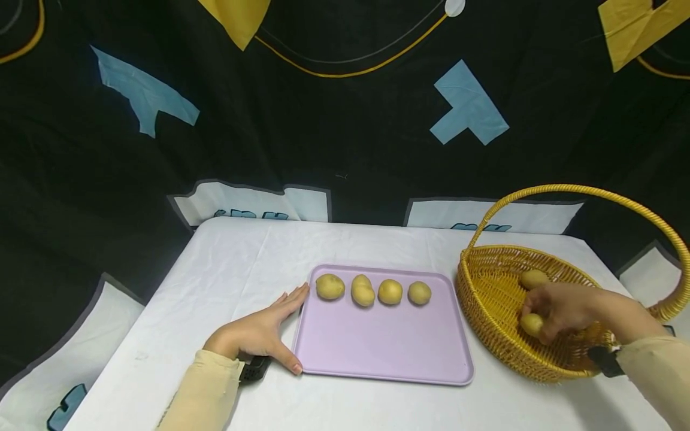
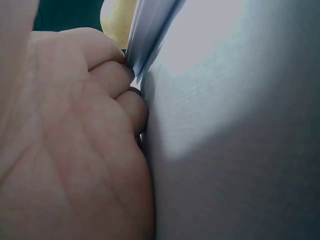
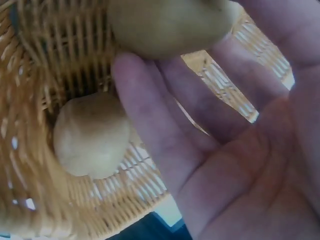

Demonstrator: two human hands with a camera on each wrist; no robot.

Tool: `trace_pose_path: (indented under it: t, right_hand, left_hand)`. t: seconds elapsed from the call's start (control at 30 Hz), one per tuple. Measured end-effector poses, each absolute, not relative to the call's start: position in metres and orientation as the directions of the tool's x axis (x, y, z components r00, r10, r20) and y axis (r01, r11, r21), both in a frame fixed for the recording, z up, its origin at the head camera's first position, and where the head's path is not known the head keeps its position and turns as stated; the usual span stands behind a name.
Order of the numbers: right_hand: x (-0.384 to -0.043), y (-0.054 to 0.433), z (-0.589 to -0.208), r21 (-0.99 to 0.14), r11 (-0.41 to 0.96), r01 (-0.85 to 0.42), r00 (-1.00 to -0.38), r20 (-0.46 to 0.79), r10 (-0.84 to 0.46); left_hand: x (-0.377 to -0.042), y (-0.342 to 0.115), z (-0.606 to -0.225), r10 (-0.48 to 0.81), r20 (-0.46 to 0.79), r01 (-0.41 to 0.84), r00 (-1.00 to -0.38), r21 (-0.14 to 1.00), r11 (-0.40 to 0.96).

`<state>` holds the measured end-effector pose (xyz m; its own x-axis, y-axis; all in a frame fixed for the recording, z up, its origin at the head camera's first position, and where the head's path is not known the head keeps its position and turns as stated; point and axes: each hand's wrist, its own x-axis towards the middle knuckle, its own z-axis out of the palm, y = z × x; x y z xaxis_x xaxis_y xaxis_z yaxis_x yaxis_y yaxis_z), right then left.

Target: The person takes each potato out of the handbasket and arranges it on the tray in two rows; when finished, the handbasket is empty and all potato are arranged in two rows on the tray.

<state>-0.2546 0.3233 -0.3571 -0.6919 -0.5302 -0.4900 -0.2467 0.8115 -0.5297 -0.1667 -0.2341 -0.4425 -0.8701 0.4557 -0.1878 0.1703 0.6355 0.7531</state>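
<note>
My right hand (image 1: 563, 308) reaches down into a yellow wicker basket (image 1: 487, 350) and pinches a small potato (image 1: 532, 324) between thumb and fingers. The right wrist view shows this potato (image 3: 172, 25) at the fingertips, with another potato (image 3: 92, 135) lying on the wickerwork beside the fingers. That second potato (image 1: 533, 279) sits just beyond the hand in the head view. Spread along the left edge of a light purple tray (image 1: 385, 347), my left hand (image 1: 264, 335) touches its rim with fingertips and thumb. Several potatoes (image 1: 390, 291) stand in a row along the tray's far side.
A white cloth covers the table (image 1: 237, 263). The basket's tall arched handle (image 1: 571, 188) rises over the right side, above the right forearm. Behind the table hangs a dark printed cloth (image 1: 345, 137).
</note>
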Motion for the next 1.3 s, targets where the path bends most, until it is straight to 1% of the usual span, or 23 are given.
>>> trace_pose_path:
  t: [0.1,0.2,0.27,0.33,0.5,0.63,0.77,1.0,1.3]
  right_hand:
    - [-0.253,0.320,-0.351,-0.497,0.826,-0.266,-0.744,-0.439,-0.504]
    - [-0.251,0.315,-0.345,-0.483,0.813,-0.325,-0.771,-0.361,-0.524]
    - [-0.249,0.311,-0.341,-0.483,0.805,-0.343,-0.787,-0.320,-0.528]
    - [-0.247,0.306,-0.338,-0.481,0.808,-0.340,-0.809,-0.288,-0.512]
    - [-0.241,0.294,-0.334,-0.459,0.837,-0.298,-0.884,-0.198,-0.423]
    - [-0.233,0.280,-0.331,-0.465,0.845,-0.264,-0.925,-0.125,-0.358]
    - [-0.225,0.265,-0.329,-0.520,0.824,-0.226,-0.944,-0.092,-0.316]
    - [-0.212,0.227,-0.332,-0.580,0.776,-0.249,-0.950,-0.008,-0.311]
    - [-0.197,0.185,-0.349,-0.767,0.590,-0.253,-0.943,0.060,-0.327]
  left_hand:
    - [-0.166,-0.234,-0.443,0.458,-0.186,0.173,-0.870,0.753,0.635]
    - [-0.166,-0.234,-0.443,0.457,-0.188,0.172,-0.869,0.752,0.637]
    - [-0.166,-0.234,-0.442,0.455,-0.190,0.169,-0.870,0.753,0.636]
    - [-0.166,-0.234,-0.441,0.454,-0.193,0.165,-0.870,0.753,0.637]
    - [-0.167,-0.234,-0.440,0.458,-0.194,0.169,-0.867,0.751,0.638]
    - [-0.167,-0.234,-0.441,0.452,-0.196,0.162,-0.870,0.752,0.639]
    - [-0.166,-0.234,-0.442,0.452,-0.193,0.162,-0.871,0.755,0.635]
    - [-0.166,-0.234,-0.443,0.454,-0.191,0.161,-0.871,0.761,0.629]
    - [-0.166,-0.234,-0.443,0.457,-0.181,0.169,-0.871,0.764,0.623]
